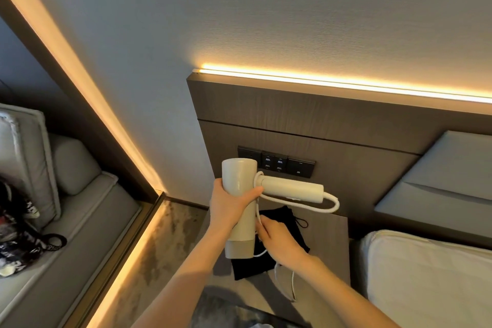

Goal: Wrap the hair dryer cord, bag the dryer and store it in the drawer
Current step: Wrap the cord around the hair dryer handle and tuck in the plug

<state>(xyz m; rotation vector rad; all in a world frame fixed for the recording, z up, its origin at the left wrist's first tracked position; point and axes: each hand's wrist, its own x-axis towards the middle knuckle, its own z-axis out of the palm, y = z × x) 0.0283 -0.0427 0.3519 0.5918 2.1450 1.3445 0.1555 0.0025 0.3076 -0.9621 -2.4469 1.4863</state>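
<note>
A cream-white hair dryer (239, 176) is held up over the nightstand, its barrel upright and its handle (292, 189) pointing right. My left hand (229, 202) grips the barrel around its middle. The white cord (334, 205) leaves the handle's end, loops back and circles the handle's base. My right hand (279, 242) is below the dryer, closed on the cord, which trails down past my wrist. A black drawstring bag (282, 221) lies flat on the nightstand (330, 247) under both hands. No drawer is visible.
A dark switch panel (290, 165) sits on the wooden headboard (319, 120) behind the dryer. A bed with a white pillow (426, 269) is at the right. A grey bench seat (80, 210) with a patterned bag (16, 234) is at the left.
</note>
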